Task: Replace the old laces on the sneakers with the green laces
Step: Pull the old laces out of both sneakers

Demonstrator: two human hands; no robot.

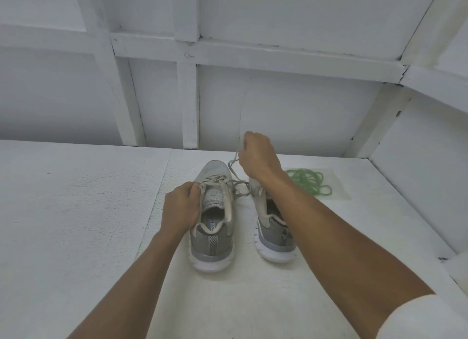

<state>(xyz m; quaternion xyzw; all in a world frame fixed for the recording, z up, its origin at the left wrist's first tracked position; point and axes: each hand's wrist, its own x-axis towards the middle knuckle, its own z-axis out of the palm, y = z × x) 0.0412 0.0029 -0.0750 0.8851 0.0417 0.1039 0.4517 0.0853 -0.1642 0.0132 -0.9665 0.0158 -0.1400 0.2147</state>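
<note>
Two grey sneakers with white soles stand on the white table, heels toward me. The left sneaker (214, 227) still carries its old grey lace (234, 170). My left hand (181, 207) grips the left side of that sneaker at the eyelets, pinching the lace there. Raised above the toe, my right hand (255, 156) pinches the free end of the old lace and holds it taut. The right sneaker (274, 235) is partly hidden under my right forearm. The green laces (307, 180) lie in a loose bundle to the right of the sneakers.
The white table (76, 212) runs up to a white panelled wall (278, 106) behind the sneakers. A white side wall (417, 187) closes the right edge. A clear plastic bag (339, 187) lies under the green laces.
</note>
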